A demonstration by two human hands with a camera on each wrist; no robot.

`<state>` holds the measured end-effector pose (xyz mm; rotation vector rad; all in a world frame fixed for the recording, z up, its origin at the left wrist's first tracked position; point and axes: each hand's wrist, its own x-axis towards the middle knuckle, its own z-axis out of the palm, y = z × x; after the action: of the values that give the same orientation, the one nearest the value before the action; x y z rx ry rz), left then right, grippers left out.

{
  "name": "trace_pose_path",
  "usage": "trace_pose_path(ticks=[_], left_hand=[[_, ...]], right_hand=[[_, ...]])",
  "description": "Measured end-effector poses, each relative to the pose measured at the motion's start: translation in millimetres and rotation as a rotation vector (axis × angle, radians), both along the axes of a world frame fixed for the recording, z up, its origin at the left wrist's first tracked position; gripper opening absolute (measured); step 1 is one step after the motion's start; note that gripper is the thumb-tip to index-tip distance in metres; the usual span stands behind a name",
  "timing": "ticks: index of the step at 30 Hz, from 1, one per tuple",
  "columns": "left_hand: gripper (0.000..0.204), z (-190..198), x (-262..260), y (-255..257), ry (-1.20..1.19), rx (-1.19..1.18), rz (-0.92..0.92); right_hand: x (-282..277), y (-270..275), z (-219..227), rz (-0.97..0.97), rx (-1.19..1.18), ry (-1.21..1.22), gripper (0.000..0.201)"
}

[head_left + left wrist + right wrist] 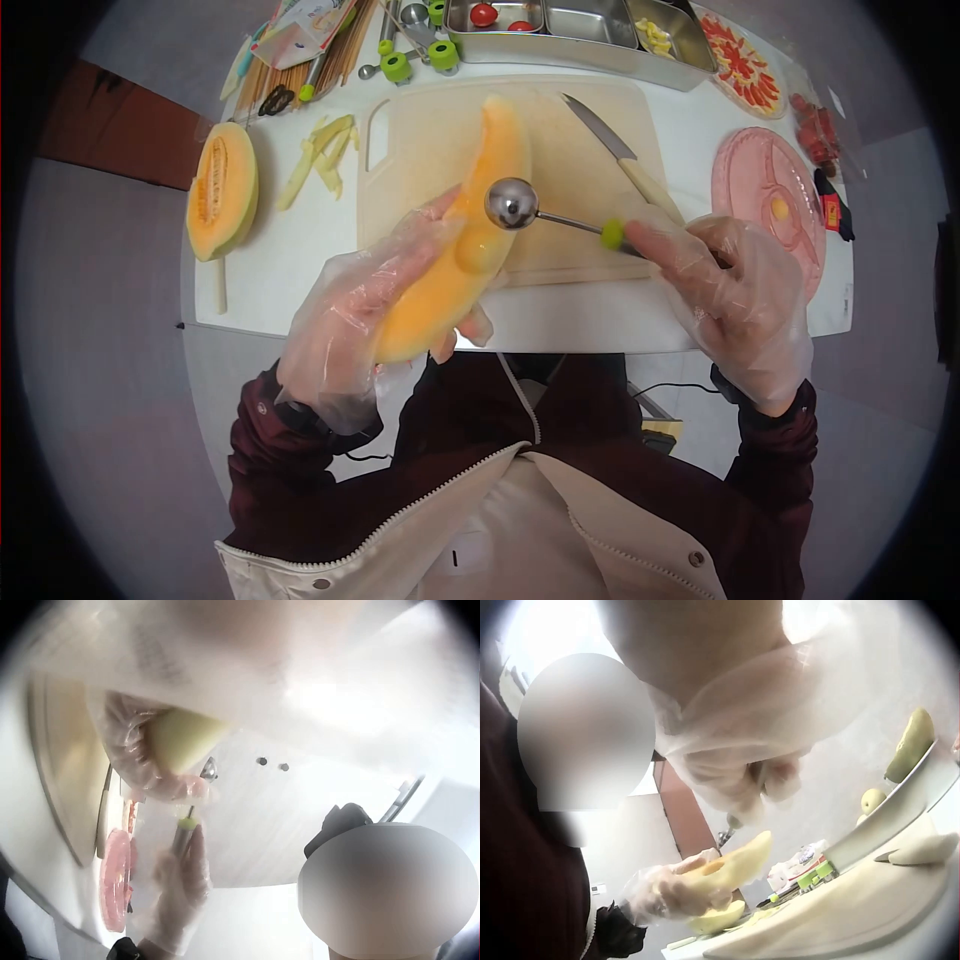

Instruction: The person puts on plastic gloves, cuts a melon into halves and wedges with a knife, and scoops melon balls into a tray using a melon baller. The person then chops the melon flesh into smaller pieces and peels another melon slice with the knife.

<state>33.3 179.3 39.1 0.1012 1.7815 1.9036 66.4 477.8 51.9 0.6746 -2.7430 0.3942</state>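
A peeled, orange melon wedge lies along my left hand, which wears a clear plastic glove. Its fingers curl round the wedge's underside, as the left wrist view shows. A smooth round hollow is scooped into the wedge's upper face. My gloved right hand grips a melon baller by its handle, thumb along the grip. The baller's steel cup overlaps the wedge's edge just above the hollow in the head view. In the right wrist view the wedge is tilted, its tip pointing up.
Under the wedge lies a cutting board with a knife on its right side. A seeded melon half and peel strips are at left. A pink plate stands at right, a steel container at the back.
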Motion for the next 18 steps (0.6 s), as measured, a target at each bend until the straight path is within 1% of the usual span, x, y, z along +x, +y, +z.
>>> trace_pose_path(ticks=[2,3,7,9,11,14,18], left_hand=[[0.073,5,1,6,0.091,0.009,-0.091],[0.073,3,2,7,0.090,0.018,-0.093],[0.081,-17,8,5,0.070,0.114,-0.018],[0.083,-17,8,5,0.066,0.134,-0.002],[0.087,-10,5,7,-0.074,0.148,-0.031],[0.099,2,0,8,-0.281,0.168,-0.066],[0.105,6,0,5,-0.298,0.123,-0.092]], right_hand=[[2,4,4,0.021,0.055,0.029,0.054],[2,6,6,0.019,0.064,0.028,0.054],[4,10,14,0.039,0.080,0.035,0.056],[6,11,15,0.033,0.100,0.045,0.056],[6,11,16,0.073,0.109,0.080,0.057],[6,10,17,0.076,0.150,0.114,0.059],[7,10,28,0.087,0.210,0.103,0.059]])
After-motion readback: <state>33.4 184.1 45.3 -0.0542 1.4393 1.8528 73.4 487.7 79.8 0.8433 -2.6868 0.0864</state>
